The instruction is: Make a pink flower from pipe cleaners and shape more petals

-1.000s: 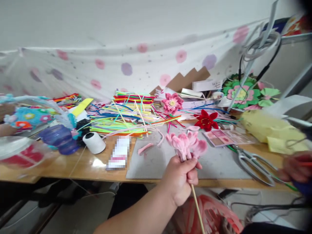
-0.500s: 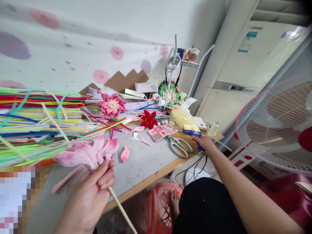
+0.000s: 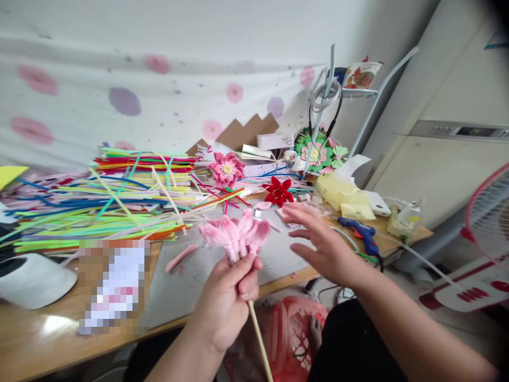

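My left hand (image 3: 233, 297) is closed around a thin wooden stick (image 3: 259, 339) just under a pink pipe-cleaner flower (image 3: 236, 233), whose several soft petals fan out above the fingers. To its right, my right hand (image 3: 324, 241) hovers over the grey mat with fingers spread and nothing in them. A blue hot glue gun (image 3: 360, 233) lies on the table beyond that hand. Behind the flower, a loose pink petal (image 3: 262, 205) and a pink strip (image 3: 181, 258) rest on the mat (image 3: 170, 292). The scissors are mostly hidden by my right hand.
Bundles of coloured pipe cleaners (image 3: 107, 196) cover the table's left and back. A finished pink flower (image 3: 227, 168) and a red flower (image 3: 279, 191) stand behind the mat. A white fan (image 3: 489, 217) is at the right, a red plastic stool (image 3: 286, 339) below.
My right hand has let go of the glue gun and moved left toward the flower, fingers opening. The view has turned left. My left hand still holds the stick.
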The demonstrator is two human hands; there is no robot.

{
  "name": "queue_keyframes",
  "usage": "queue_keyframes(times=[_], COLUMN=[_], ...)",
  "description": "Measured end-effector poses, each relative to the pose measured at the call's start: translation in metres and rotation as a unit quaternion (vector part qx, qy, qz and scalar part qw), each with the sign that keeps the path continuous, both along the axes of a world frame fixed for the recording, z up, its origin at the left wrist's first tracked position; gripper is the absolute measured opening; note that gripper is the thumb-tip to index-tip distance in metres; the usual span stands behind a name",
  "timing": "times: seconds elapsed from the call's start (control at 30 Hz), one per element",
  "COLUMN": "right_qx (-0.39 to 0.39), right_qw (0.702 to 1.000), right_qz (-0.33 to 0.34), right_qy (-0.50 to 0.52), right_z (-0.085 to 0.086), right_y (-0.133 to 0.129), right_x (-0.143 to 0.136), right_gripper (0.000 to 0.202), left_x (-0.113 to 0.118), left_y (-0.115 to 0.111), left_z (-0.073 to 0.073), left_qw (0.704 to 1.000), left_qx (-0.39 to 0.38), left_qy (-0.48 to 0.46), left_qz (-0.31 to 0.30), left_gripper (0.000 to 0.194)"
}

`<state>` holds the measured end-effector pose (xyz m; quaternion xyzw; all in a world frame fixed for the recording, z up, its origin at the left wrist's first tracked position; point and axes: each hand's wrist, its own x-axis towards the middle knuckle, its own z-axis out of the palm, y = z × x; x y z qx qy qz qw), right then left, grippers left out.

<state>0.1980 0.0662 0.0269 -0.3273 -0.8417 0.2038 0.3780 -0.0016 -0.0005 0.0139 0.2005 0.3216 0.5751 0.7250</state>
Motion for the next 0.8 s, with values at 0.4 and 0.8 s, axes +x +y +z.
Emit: queue_keyframes(times=[0.4,0.8], right_qx=[0.136,0.16], right_qw=[0.982,0.983], right_qz=[0.127,0.055], right_qy=[-0.015,-0.068], right_z=[0.029,0.035], right_y=[-0.005,-0.019], right_x=[-0.019,-0.024], right_gripper=[0.018,0.009], left_x=[-0.007,0.013], left_y=[-0.01,-0.004], left_z=[-0.001,-0.001], left_qw=[0.997,0.996], left_qx=[0.011,0.033], left_qy=[0.064,0.044], left_qz=[-0.036,-0.068], left_gripper=[0.016,0.036])
